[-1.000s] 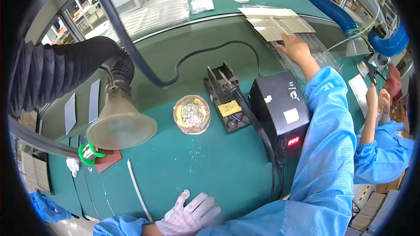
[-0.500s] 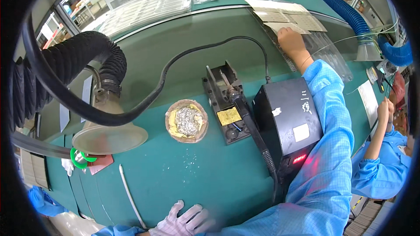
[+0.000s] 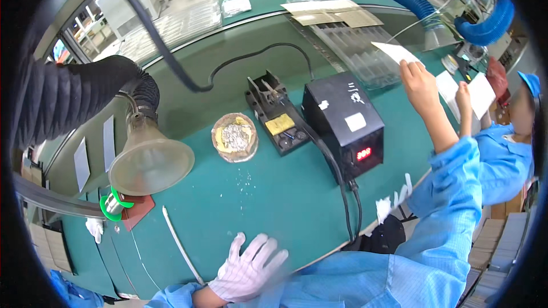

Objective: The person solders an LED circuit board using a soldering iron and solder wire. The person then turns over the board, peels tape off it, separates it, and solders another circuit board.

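Observation:
My left hand [image 3: 250, 265], in a white glove, lies on the green mat near the front edge with its fingers spread and nothing in them. My bare right hand [image 3: 421, 84] is raised at the right, pinching a thin white board [image 3: 394, 52] by its near end. The board is tilted in the air over the right part of the bench. Behind it lies a clear ribbed plastic tray [image 3: 357, 45], with several cream flat boards [image 3: 334, 11] at its far end. A black soldering station [image 3: 342, 120] with a lit red display stands between my hands.
A soldering iron holder [image 3: 277, 114] with a yellow sponge stands beside a bowl of silvery scraps [image 3: 234, 137]. At left are a fume hood [image 3: 151, 165] and a green solder spool [image 3: 113, 204]. A co-worker [image 3: 496, 154] at right holds a white sheet [image 3: 481, 96].
My right hand has lifted a white board off the stack and brought it right and nearer. My left hand stays flat on the mat. The view has shifted.

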A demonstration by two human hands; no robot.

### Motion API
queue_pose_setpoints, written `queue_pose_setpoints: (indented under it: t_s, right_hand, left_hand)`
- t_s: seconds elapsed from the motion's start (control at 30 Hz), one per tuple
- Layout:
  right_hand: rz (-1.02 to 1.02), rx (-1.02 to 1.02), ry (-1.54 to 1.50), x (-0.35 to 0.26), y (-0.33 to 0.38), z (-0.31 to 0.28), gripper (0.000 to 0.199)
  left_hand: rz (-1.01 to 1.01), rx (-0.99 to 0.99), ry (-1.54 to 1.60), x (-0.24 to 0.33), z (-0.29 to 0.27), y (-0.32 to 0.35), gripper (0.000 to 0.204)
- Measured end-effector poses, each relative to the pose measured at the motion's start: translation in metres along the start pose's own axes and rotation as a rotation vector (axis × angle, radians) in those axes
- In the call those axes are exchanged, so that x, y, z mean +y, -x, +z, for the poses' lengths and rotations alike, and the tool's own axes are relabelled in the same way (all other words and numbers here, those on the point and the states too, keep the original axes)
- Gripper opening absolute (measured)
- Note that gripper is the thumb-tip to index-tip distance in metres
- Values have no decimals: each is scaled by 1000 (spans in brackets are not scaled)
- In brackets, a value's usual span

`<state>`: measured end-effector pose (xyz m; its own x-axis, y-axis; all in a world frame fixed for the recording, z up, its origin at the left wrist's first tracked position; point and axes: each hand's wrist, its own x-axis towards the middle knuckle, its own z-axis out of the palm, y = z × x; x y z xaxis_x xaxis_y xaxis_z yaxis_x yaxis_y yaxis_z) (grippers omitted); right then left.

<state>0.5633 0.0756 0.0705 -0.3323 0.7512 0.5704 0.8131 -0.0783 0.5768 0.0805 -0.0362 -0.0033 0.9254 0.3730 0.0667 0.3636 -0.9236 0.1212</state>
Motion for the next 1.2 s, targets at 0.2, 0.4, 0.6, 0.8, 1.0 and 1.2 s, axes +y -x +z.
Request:
queue_pose_setpoints:
  t_s: [0.2,0.4,0.6,0.8,1.0,1.2]
  right_hand:
    - [-39,31,-36,-29,29,-168,32]
    - [-444,234,-280,-99,9,-289,35]
    - [-692,449,-614,-175,-18,-323,52]
    - [-530,437,-916,-219,-32,-314,48]
    - [247,-135,-1349,-271,5,-227,47]
    - [628,-725,-2014,-310,20,-201,27]
  left_hand:
    - [-56,-52,170,10,-19,4,68]
    - [-156,448,37,27,-72,17,46]
    - [-193,954,-583,56,-113,39,36]
    - [-361,923,-201,27,-85,102,32]
    - [-1016,969,604,12,-52,132,15]
    - [-1208,911,1024,-9,-29,137,32]
